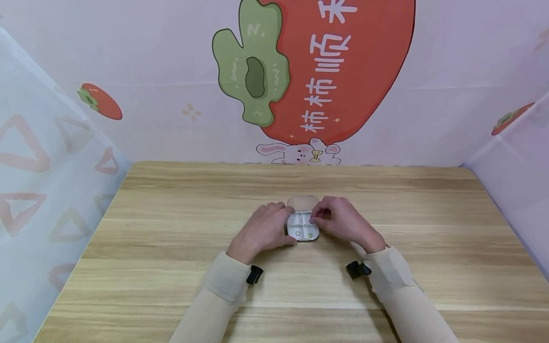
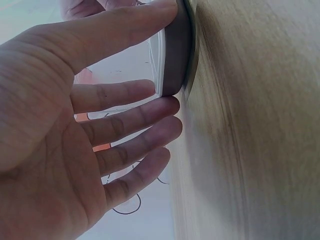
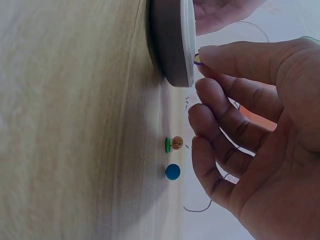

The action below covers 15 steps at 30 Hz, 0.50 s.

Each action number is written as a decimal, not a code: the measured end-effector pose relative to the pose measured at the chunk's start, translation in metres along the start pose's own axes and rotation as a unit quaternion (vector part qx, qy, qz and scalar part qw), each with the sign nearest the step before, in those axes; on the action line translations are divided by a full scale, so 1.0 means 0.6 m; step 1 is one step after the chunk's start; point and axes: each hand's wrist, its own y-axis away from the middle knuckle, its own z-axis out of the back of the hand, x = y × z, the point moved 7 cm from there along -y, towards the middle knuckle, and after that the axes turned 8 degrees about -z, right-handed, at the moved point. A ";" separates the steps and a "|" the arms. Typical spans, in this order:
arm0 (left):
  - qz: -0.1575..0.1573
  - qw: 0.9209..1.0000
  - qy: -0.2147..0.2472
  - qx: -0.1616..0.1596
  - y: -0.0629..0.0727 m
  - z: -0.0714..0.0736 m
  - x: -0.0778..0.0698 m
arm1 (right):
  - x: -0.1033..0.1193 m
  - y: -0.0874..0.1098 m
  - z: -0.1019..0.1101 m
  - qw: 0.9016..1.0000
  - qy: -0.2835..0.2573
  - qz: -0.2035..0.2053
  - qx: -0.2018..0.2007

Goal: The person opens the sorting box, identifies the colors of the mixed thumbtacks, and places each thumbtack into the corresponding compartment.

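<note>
In the head view a small pill case (image 1: 302, 232) lies on the table, its pale lid (image 1: 303, 203) raised at the far side. Its white inside is split into compartments, and a small round piece sits in each of the two near ones. My left hand (image 1: 268, 226) holds the case at its left side, thumb at the near corner and index finger toward the hinge. Over the far right compartment, my right hand (image 1: 340, 219) pinches a thumbtack (image 3: 198, 59) with a purple rim and gold-coloured face between thumb and index finger. The right wrist view places it right at the case's rim.
Beyond the case in the right wrist view, a green thumbtack (image 3: 168, 145), a copper-coloured one (image 3: 177, 143) and a blue one (image 3: 173, 172) are on the wooden table (image 1: 171, 276). A printed cloth backdrop (image 1: 171, 128) rises behind the table's far edge.
</note>
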 end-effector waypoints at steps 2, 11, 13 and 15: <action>0.000 1.000 0.000 0.001 0.000 0.000 0.000 | 0.000 0.000 0.000 1.000 0.002 -0.001 0.000; -0.004 1.000 0.001 -0.003 -0.001 -0.001 0.001 | 0.000 -0.001 -0.003 1.000 0.003 -0.004 0.000; -0.004 1.000 0.003 -0.003 -0.001 -0.002 0.001 | 0.000 -0.001 -0.003 1.000 0.003 -0.002 -0.001; -0.004 1.000 0.004 -0.003 -0.001 -0.002 0.001 | 0.000 0.000 -0.003 1.000 0.002 -0.002 -0.002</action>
